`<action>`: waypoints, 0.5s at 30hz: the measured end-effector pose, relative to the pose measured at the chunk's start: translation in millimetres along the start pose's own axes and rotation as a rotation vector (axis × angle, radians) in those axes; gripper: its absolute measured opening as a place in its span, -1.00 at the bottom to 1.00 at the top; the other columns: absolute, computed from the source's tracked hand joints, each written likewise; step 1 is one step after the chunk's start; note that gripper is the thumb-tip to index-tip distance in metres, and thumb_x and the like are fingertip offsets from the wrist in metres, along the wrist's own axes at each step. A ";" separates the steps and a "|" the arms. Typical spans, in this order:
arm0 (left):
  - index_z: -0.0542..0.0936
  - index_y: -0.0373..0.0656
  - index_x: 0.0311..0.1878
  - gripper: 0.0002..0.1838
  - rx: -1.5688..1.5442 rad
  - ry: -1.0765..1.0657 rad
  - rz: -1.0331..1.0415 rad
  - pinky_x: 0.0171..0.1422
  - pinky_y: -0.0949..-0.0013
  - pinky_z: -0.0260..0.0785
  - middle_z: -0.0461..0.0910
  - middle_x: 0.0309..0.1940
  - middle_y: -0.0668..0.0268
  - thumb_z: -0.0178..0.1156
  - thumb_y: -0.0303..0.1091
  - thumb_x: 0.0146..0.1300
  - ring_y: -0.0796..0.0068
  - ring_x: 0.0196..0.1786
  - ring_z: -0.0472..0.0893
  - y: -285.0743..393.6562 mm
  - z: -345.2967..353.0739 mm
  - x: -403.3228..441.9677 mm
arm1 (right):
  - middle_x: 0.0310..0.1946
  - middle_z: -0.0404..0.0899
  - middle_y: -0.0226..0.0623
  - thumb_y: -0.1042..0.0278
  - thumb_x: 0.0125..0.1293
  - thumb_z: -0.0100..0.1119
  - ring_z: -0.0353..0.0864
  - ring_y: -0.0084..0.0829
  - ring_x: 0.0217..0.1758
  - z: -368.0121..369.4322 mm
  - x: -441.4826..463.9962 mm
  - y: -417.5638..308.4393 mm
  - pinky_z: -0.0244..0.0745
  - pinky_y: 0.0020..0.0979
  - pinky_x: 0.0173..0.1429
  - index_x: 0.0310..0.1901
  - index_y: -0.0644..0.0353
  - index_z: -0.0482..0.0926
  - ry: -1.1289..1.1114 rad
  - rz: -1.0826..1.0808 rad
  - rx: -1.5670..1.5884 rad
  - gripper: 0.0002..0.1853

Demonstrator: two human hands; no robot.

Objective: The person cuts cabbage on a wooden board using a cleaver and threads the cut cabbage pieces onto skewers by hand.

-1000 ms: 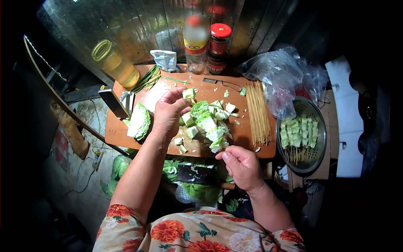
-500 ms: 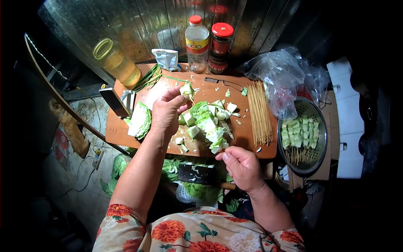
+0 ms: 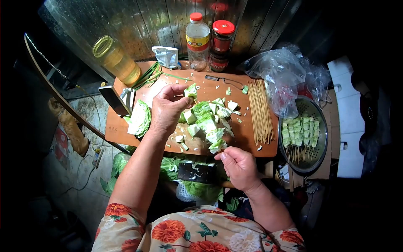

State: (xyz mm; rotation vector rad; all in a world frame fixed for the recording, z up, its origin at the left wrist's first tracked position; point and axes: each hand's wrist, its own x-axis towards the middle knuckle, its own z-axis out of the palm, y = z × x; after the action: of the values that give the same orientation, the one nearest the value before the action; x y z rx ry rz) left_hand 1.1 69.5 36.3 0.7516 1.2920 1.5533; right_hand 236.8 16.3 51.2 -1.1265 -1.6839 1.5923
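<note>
My left hand (image 3: 168,105) is above the board, thumb and fingers closed on a pale green cabbage piece (image 3: 190,90). Just beneath that piece a thin skewer tip (image 3: 194,101) shows. At the board's front edge my right hand (image 3: 239,164) pinches the lower end of a skewer, mostly hidden by its fingers and the leaves. Cabbage pieces (image 3: 217,145) sit right above those fingertips, seemingly threaded on the skewer. Between the hands lies a pile of cut cabbage (image 3: 204,122) on the wooden cutting board (image 3: 168,77).
Bare bamboo skewers (image 3: 261,113) lie on the board's right. Beyond them, a metal colander (image 3: 322,143) holds finished cabbage skewers (image 3: 300,132). A cabbage wedge (image 3: 140,119) and propped phone (image 3: 113,101) are left. A peeler (image 3: 224,80), bottle (image 3: 197,44) and red-lidded jar (image 3: 222,35) stand behind.
The cabbage piece in my left hand has shifted slightly right and down, and that hand's fingers have straightened a little. My right hand keeps its pinch almost in place.
</note>
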 end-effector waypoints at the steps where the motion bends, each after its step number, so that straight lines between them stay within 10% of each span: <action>1: 0.53 -0.27 -0.06 -0.74 0.029 -0.022 0.015 -0.13 0.45 0.53 0.61 -0.23 0.27 0.19 -0.61 0.15 0.51 -0.21 0.62 0.5 0.1 -0.3 | -0.69 0.31 -0.62 0.36 0.42 0.02 0.20 -0.79 -0.65 0.4 -0.7 0.2 0.13 -0.64 -0.57 -0.28 0.29 0.60 0.001 0.002 -0.001 -0.78; 9: 0.57 -0.28 -0.13 -0.83 -0.029 -0.133 -0.016 -0.08 0.44 0.50 0.60 -0.27 0.32 0.13 -0.53 0.21 0.56 -0.25 0.59 5.0 -7.7 -4.4 | -0.53 0.58 -0.09 0.43 0.30 0.09 0.64 -0.31 -0.48 1.6 -4.2 -10.4 0.47 -0.41 -0.35 -0.34 0.30 0.60 0.065 -0.037 -0.163 -0.86; 12: 0.59 -0.31 -0.12 -0.82 -0.019 -0.153 -0.023 -0.08 0.48 0.48 0.60 -0.30 0.34 0.12 -0.53 0.21 0.61 -0.28 0.58 8.4 -5.7 -7.9 | -0.68 0.38 -0.48 0.43 0.37 0.05 0.32 -0.70 -0.60 6.3 -0.5 -3.4 0.27 -0.55 -0.48 -0.35 0.34 0.58 0.125 -0.237 -0.186 -0.80; 15: 0.60 -0.28 -0.14 -0.83 0.018 -0.169 0.004 -0.10 0.52 0.46 0.60 -0.31 0.39 0.12 -0.53 0.20 0.66 -0.28 0.55 5.3 -3.8 -10.1 | -0.67 0.39 -0.44 0.44 0.36 0.06 0.34 -0.67 -0.59 8.4 0.2 4.1 0.29 -0.54 -0.46 -0.36 0.34 0.58 0.141 -0.221 -0.165 -0.81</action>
State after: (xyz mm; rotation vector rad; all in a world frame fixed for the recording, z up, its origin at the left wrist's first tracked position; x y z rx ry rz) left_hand -0.1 58.7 41.6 0.8779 1.1822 1.4503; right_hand 230.4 11.9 46.0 -1.0626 -1.8009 1.2289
